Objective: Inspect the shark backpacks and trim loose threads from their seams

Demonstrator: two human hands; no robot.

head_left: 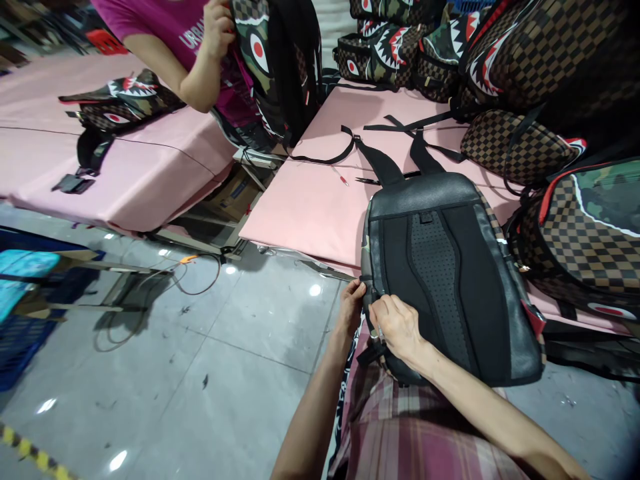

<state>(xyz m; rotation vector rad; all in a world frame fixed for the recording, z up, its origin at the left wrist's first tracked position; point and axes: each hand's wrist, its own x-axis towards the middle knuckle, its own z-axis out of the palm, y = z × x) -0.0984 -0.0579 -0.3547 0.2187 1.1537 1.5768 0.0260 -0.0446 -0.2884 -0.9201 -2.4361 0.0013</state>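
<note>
A black backpack [435, 267] with a perforated centre strip lies back panel up, partly on the pink table and partly over my lap. Its shoulder straps stretch away across the table. My left hand [351, 307] pinches the pack's left side edge, thumb and fingers closed on it. Beside it, my right hand [397, 327] is closed in a pinch at the same edge. Something small and shiny shows under its fingers, but I cannot make out what it is. A buckle and strap end [373, 353] hang just below the right hand.
On the pink table [300, 207] lie a red-tipped pen [343, 180] and a dark slim tool [367, 181]. Checkered shark-face backpacks [595, 233] crowd the right side. Opposite, a co-worker [175, 53] holds an upright backpack [280, 67]. Another bag [125, 103] lies on the left table.
</note>
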